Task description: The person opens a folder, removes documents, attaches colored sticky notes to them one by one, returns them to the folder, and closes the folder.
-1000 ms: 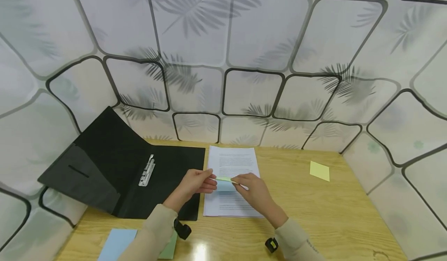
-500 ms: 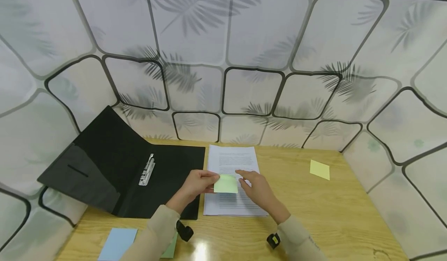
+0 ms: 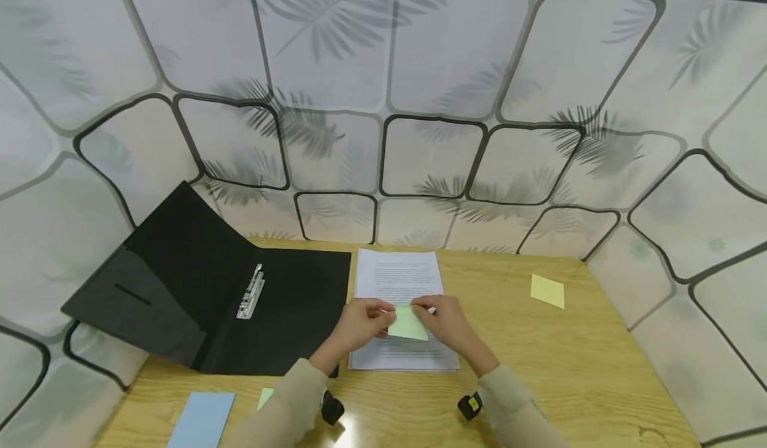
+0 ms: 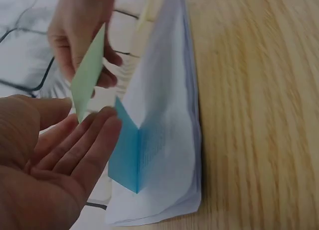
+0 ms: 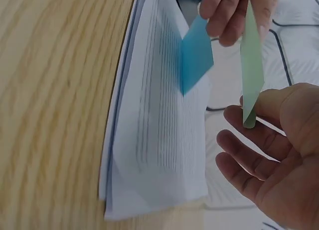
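A pale green sticky note (image 3: 408,323) is held above the printed sheets (image 3: 406,271) in the head view. My left hand (image 3: 362,325) pinches its left upper corner between thumb and fingers. At the opposite corner, my right hand (image 3: 445,319) pinches the note too; the right wrist view shows that corner of the green note (image 5: 252,75) curling at the fingertips. Below the hands, a blue note (image 4: 124,153) stands up from the stacked paper (image 4: 167,125), apart from the green one. The head view hides this blue note behind the green note and hands.
An open black folder (image 3: 302,301) with a metal clip (image 3: 251,293) lies left of the paper. A yellow note (image 3: 548,291) is at the right on the wooden table (image 3: 539,368). Near the front left are a blue sheet (image 3: 201,420) and a partly covered green piece (image 3: 265,397).
The green note has turned its face to the head view and shifted right. My right hand let go of it, then took hold again; my left hand has moved right.
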Available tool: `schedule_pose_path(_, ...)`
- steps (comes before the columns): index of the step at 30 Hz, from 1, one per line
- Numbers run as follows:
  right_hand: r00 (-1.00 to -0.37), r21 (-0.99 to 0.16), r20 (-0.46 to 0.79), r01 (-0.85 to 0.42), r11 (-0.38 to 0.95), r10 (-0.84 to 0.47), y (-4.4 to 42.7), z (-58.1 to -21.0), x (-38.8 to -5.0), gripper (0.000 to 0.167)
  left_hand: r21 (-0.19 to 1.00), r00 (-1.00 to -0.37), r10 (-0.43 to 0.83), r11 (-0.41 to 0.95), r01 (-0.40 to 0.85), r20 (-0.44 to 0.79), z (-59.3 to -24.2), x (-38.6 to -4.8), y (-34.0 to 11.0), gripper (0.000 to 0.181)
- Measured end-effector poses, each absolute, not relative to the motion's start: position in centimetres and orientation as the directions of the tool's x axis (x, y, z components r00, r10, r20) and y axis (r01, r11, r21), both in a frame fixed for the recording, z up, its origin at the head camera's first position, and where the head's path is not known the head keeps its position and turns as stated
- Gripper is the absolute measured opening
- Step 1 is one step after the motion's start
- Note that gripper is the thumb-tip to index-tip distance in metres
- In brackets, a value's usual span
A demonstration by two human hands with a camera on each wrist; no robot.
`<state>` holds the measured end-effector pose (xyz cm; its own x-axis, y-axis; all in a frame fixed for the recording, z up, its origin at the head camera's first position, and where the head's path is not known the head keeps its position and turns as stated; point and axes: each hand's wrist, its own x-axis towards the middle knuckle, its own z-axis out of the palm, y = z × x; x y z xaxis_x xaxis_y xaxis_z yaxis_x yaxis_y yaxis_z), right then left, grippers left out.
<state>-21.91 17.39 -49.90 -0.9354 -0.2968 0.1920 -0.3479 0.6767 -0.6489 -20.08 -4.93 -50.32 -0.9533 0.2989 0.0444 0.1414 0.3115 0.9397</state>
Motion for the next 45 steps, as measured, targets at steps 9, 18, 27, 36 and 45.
schedule_pose_path(9,-0.943,-0.559,0.209,-0.331,0.76,-0.257,19.1,-50.8,-23.3,0.017,0.428,-0.852,0.248,0.778,0.459,0.462,-50.9,-19.8,-2.9,0.009)
schedule_pose_path(18,-0.923,-0.487,0.244,-0.381,0.786,-0.297,20.2,-51.9,-25.9,0.018,0.23,-0.814,0.444,0.806,0.546,0.376,-51.2,-21.3,-2.3,0.027)
schedule_pose_path(27,-0.884,-0.427,0.286,-0.463,0.776,-0.37,20.7,-53.3,-28.1,0.012,0.182,-0.894,0.408,0.88,0.44,0.186,-52.4,-23.1,-1.6,0.044)
schedule_pose_path(36,-0.907,-0.406,0.244,-0.417,0.813,-0.343,20.6,-53.9,-28.4,0.013,0.21,-0.921,0.39,0.899,0.384,0.015,-52.9,-22.9,-1.1,0.054)
schedule_pose_path(45,-0.927,-0.393,0.208,-0.372,0.841,-0.312,20.2,-54.0,-28.5,0.016,0.217,-0.92,0.39,0.901,0.376,-0.025,-52.8,-22.8,-1.1,0.053)
